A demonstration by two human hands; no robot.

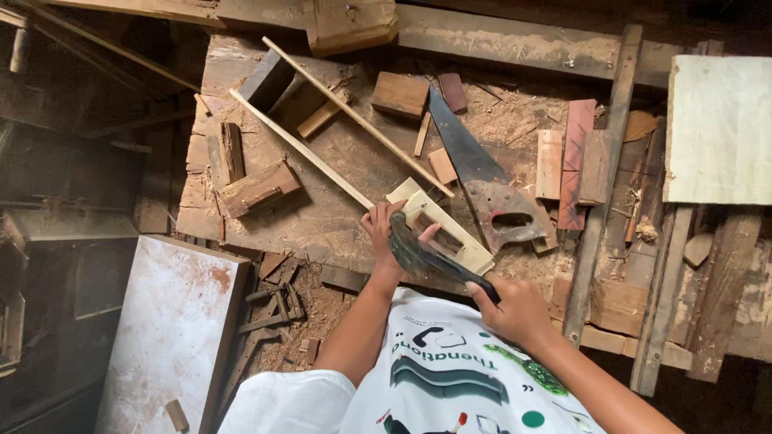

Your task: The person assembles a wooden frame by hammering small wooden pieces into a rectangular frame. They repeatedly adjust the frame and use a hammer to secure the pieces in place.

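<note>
My left hand presses a pale frame onto the bench. My right hand grips a dark blade's handle, blade lying across the frame, beside 1 handsaw.

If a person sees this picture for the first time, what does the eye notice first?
At the bench's near edge, the left hand steadies a pale wooden frame while the right hand grips a dark-bladed tool lying across it. Just right lies a rusty handsaw, amid wood offcuts and sawdust.
</note>
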